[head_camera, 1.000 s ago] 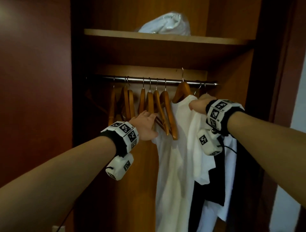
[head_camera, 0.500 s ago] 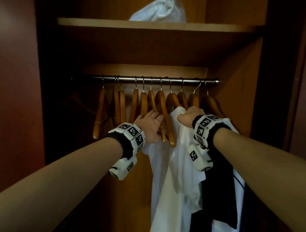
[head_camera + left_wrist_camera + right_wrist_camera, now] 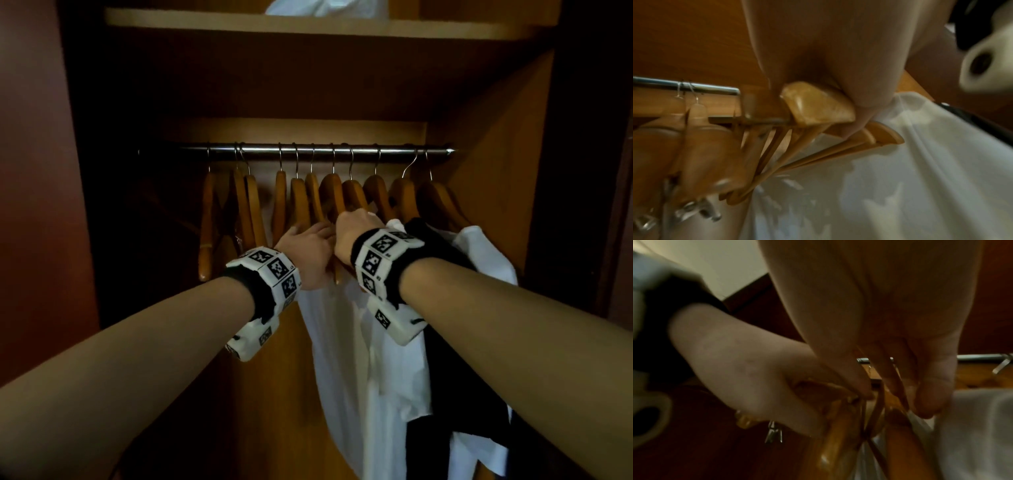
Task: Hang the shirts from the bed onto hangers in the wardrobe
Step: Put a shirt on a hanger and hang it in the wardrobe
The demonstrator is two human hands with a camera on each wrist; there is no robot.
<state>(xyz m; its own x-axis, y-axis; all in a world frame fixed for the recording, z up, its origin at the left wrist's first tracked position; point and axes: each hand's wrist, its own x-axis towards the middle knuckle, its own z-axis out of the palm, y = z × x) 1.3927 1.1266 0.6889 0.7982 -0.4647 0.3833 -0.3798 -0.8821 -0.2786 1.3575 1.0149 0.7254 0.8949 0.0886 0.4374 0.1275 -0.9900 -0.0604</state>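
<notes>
Several wooden hangers [image 3: 301,205] hang on the metal rail [image 3: 308,149] inside the wardrobe. A white shirt [image 3: 342,342] hangs below my two hands, and a black-and-white shirt [image 3: 459,308] hangs to its right. My left hand [image 3: 318,236] grips the end of a wooden hanger [image 3: 824,110], thumb below and fingers above. Just to its right, my right hand [image 3: 356,226] has its fingers curled round the arm of the hanger that carries the white shirt [image 3: 972,426]. The two hands touch or nearly touch. The fingertips are hidden in the head view.
A wooden shelf [image 3: 308,27] runs above the rail with a white bundle [image 3: 325,7] on it. Dark wardrobe walls close in on the left [image 3: 78,205] and right [image 3: 496,171]. Clip hangers [image 3: 694,212] hang at the left of the rail.
The hanger with the white shirt, earlier raised with its hook above the rail, now hangs on it. My right hand has moved left and down to meet the left hand. The view has come closer.
</notes>
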